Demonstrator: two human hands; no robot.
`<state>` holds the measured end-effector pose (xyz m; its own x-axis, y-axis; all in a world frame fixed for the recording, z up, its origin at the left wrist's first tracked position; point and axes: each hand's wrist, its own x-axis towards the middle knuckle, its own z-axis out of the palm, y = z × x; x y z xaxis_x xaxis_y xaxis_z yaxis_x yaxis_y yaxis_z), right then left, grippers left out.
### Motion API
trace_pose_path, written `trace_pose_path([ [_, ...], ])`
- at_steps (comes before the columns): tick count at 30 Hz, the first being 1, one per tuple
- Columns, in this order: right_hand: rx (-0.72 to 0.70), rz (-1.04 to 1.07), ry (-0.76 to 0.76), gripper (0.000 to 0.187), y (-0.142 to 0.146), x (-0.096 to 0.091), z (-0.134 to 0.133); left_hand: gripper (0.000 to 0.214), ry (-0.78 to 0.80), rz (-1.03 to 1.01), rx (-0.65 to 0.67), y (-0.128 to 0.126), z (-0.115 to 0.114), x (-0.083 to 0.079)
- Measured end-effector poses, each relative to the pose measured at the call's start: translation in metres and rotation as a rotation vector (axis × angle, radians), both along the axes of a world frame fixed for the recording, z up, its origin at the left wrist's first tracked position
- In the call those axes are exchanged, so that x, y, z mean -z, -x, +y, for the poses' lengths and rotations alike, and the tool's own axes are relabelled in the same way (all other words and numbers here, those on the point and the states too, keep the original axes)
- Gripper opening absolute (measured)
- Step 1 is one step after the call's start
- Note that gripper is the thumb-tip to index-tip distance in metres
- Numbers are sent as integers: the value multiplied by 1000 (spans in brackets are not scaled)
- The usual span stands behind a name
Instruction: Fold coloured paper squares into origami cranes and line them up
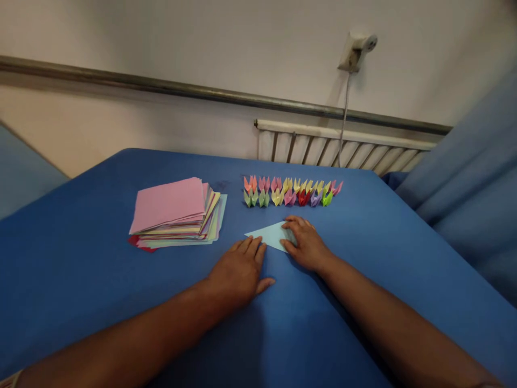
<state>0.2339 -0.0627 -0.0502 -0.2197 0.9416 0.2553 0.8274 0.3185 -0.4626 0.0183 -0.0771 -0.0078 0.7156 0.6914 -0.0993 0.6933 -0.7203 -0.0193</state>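
Observation:
A light blue sheet of folded paper (271, 235) lies flat on the blue table, its narrow point toward the left. My left hand (241, 268) rests flat with fingers stretched out, the fingertips touching the paper near its pointed end and the thumb apart on the table. At the wider right end, my right hand (306, 242) curls over the paper, thumb and fingers gripping its edge and hiding part of it. Just beyond the hands stand two rows of small folded paper cranes (290, 197) in pink, yellow, green, red and purple.
To the left sits a tall stack of coloured paper (169, 207), pink on top. Behind the blue table (100, 280) are a wall rail (161, 84), a white radiator (343, 141) and a plugged-in socket (352, 53) with a hanging cord. A blue curtain (468, 156) hangs at the right.

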Motion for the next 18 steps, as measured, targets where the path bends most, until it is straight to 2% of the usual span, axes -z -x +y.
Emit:
trace_pose_path([
  [5,76,-81,73,51,1,-5,-1,80,-107,65,-127,5,4,-20],
  [8,82,-111,99,62,1,-7,0,79,-186,22,-144,5,8,-23],
  [11,76,-131,120,76,-1,-8,1,77,-209,-130,-16,1,10,-12],
  [13,62,-138,142,86,-3,-8,2,75,-90,-156,149,-1,10,0],
  [14,48,-140,159,91,-5,-9,2,74,-34,-148,184,-1,10,5],
  [18,-40,-145,280,116,-18,-17,3,76,88,-120,157,1,13,16],
])
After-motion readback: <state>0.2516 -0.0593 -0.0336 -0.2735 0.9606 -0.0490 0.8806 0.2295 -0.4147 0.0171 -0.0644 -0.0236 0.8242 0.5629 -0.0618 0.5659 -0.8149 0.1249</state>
